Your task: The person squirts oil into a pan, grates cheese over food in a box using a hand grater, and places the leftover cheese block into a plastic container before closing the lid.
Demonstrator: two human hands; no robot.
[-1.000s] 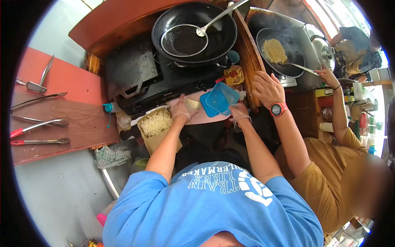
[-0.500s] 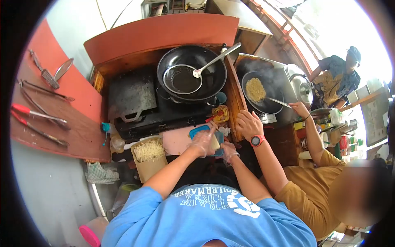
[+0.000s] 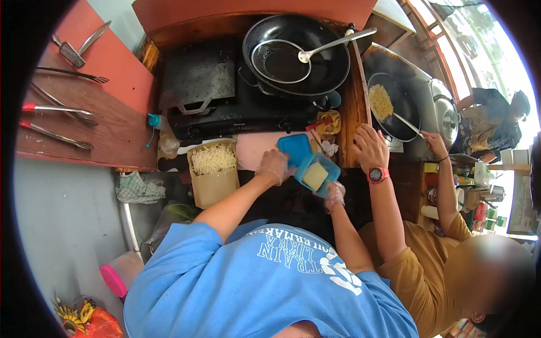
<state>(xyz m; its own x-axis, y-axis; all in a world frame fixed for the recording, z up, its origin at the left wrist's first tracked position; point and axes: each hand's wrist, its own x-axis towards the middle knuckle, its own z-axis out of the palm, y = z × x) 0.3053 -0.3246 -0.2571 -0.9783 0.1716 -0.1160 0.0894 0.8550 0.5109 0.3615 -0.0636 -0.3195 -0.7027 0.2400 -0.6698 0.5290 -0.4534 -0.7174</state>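
My left hand (image 3: 274, 167), in a clear plastic glove, has its fingers closed at the near-left corner of a blue lid (image 3: 294, 147). The lid is at the right part of a pink cutting board (image 3: 251, 149). Beside the lid, my right hand (image 3: 335, 195), also gloved, grips the near-right side of a blue plastic container (image 3: 330, 167). The container tilts, and inside it sits a pale yellow block (image 3: 314, 176), perhaps butter or cheese. Left of the board, a box (image 3: 211, 188) is heaped with pale shreds (image 3: 214, 159).
Behind the board stand a black stove (image 3: 225, 123), a griddle (image 3: 197, 81) and a wok (image 3: 329, 56) with a ladle (image 3: 338, 44). At right, a co-worker's hand (image 3: 437, 145) stirs food in a pan (image 3: 408, 104); their other hand (image 3: 372, 147) rests on the wooden divider. Tongs (image 3: 62, 108) hang left.
The view has shifted, moving the stove up and right. My left hand has come away from over the container and block toward its left. The lid and block now show more fully.
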